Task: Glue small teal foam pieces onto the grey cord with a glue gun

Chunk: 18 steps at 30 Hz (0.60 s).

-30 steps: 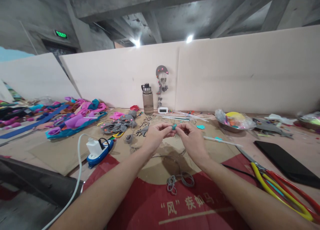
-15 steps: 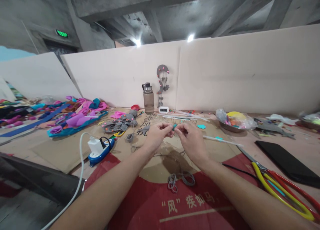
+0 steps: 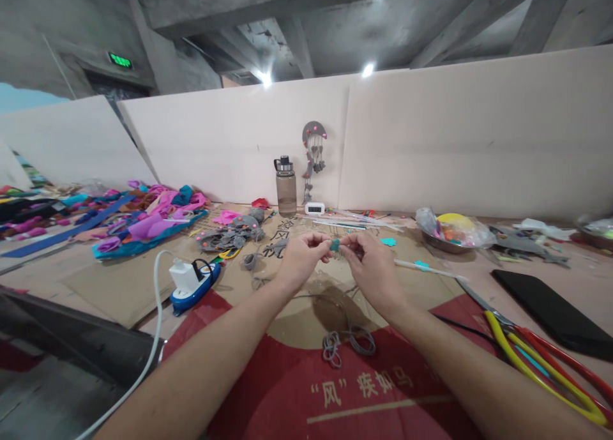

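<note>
Left fingers (image 3: 322, 248) and right fingers (image 3: 349, 241) pinching small teal cloth-like scrap (image 3: 335, 244) between them, above brown-and-red cardboard sheet (image 3: 282, 395). Nearer person than fingers: thin grey cord (image 3: 329, 348), loosely looped. Right of fingers: flat turquoise cut-out (image 3: 388, 242). Left: heap of grey felt-like pieces (image 3: 234, 234), pink dots. Beyond: upright translucent brown bottle (image 3: 287, 194), black lid. Farther right: metal scissors (image 3: 495, 329), red-and-yellow handles.

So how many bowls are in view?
2: a filled bowl to the right of the right hand, and a cut-off bowl at the picture's right edge. Clutter may hide more.
</note>
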Each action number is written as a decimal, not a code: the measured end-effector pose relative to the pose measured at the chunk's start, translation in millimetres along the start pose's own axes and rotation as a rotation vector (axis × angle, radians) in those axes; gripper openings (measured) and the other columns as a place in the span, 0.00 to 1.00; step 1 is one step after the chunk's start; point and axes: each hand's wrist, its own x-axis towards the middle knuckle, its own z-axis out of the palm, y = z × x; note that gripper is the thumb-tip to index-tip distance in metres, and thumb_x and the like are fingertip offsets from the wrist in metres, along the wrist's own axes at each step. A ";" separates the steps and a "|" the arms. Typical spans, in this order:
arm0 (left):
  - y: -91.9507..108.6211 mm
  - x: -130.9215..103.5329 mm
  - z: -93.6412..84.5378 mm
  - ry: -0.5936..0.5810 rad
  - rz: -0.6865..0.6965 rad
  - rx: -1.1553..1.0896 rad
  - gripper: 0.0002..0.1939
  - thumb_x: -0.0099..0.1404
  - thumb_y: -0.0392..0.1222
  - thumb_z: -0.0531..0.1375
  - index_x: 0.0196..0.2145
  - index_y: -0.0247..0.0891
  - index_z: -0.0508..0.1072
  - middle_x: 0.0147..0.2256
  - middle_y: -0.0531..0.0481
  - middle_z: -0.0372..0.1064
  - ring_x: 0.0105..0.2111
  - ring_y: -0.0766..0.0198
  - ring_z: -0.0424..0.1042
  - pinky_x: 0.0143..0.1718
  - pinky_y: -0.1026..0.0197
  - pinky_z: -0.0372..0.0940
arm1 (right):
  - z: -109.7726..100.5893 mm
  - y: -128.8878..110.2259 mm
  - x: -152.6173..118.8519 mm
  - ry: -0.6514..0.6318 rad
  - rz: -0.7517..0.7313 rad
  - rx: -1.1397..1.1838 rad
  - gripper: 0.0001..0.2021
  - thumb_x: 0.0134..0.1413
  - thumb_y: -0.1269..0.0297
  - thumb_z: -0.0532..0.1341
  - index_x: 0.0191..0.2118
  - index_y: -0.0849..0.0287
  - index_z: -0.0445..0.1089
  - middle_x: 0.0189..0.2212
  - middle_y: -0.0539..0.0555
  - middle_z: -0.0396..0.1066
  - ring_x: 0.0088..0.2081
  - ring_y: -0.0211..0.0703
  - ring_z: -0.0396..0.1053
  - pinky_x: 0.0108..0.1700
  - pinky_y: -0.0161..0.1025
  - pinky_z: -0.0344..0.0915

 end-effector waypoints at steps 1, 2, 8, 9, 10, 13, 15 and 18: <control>2.4 -1.2 0.6 0.006 -0.001 0.021 0.09 0.54 0.42 0.61 0.29 0.33 0.72 0.22 0.51 0.69 0.21 0.70 0.66 0.26 0.66 0.62 | -0.3 0.1 0.0 -0.001 0.011 0.015 0.03 0.54 0.68 0.57 0.34 0.59 0.67 0.31 0.54 0.68 0.32 0.41 0.64 0.35 0.38 0.60; 4.6 -2.5 1.1 0.010 0.001 0.039 0.08 0.54 0.42 0.61 0.28 0.33 0.72 0.21 0.51 0.69 0.21 0.70 0.66 0.25 0.66 0.62 | -0.7 -0.1 0.0 -0.003 0.020 0.028 0.03 0.54 0.68 0.57 0.34 0.59 0.67 0.31 0.54 0.68 0.32 0.40 0.64 0.34 0.38 0.60; 10.4 -6.8 1.3 0.002 0.039 0.136 0.08 0.54 0.41 0.61 0.29 0.33 0.73 0.22 0.51 0.69 0.21 0.70 0.66 0.25 0.67 0.62 | -3.2 -4.1 0.1 0.005 0.046 0.032 0.03 0.54 0.67 0.57 0.32 0.59 0.67 0.29 0.52 0.67 0.30 0.40 0.63 0.33 0.37 0.58; 10.3 -7.0 1.0 0.001 0.042 0.151 0.08 0.54 0.41 0.60 0.29 0.33 0.73 0.22 0.51 0.69 0.22 0.70 0.66 0.25 0.67 0.62 | -3.5 -4.6 0.1 0.008 0.040 0.028 0.03 0.54 0.67 0.57 0.32 0.58 0.67 0.29 0.53 0.67 0.30 0.40 0.63 0.33 0.37 0.58; 10.1 -7.2 0.7 0.000 0.046 0.166 0.08 0.54 0.42 0.60 0.29 0.33 0.73 0.22 0.51 0.69 0.22 0.69 0.66 0.25 0.66 0.62 | -3.8 -4.9 0.2 0.010 0.033 0.025 0.03 0.54 0.67 0.57 0.32 0.58 0.67 0.29 0.53 0.67 0.30 0.40 0.63 0.33 0.38 0.58; 8.9 -7.4 0.2 -0.007 0.065 0.202 0.09 0.55 0.42 0.60 0.29 0.33 0.73 0.23 0.51 0.69 0.23 0.69 0.67 0.26 0.66 0.62 | -4.4 -5.4 0.4 0.009 0.025 0.018 0.04 0.53 0.66 0.57 0.32 0.58 0.67 0.30 0.53 0.68 0.30 0.40 0.63 0.33 0.38 0.58; 8.1 -7.5 0.1 -0.007 0.079 0.221 0.09 0.54 0.42 0.60 0.30 0.33 0.73 0.23 0.51 0.69 0.23 0.68 0.67 0.26 0.66 0.62 | -4.8 -6.0 0.5 0.007 0.038 0.023 0.04 0.53 0.66 0.57 0.32 0.59 0.67 0.29 0.53 0.67 0.30 0.40 0.63 0.33 0.38 0.58; 7.2 -7.5 0.0 -0.003 0.098 0.241 0.08 0.54 0.42 0.60 0.29 0.34 0.73 0.23 0.51 0.69 0.23 0.68 0.67 0.26 0.66 0.61 | -5.4 -6.8 0.5 0.008 0.051 0.035 0.04 0.53 0.65 0.57 0.31 0.58 0.67 0.28 0.53 0.67 0.29 0.40 0.63 0.32 0.38 0.58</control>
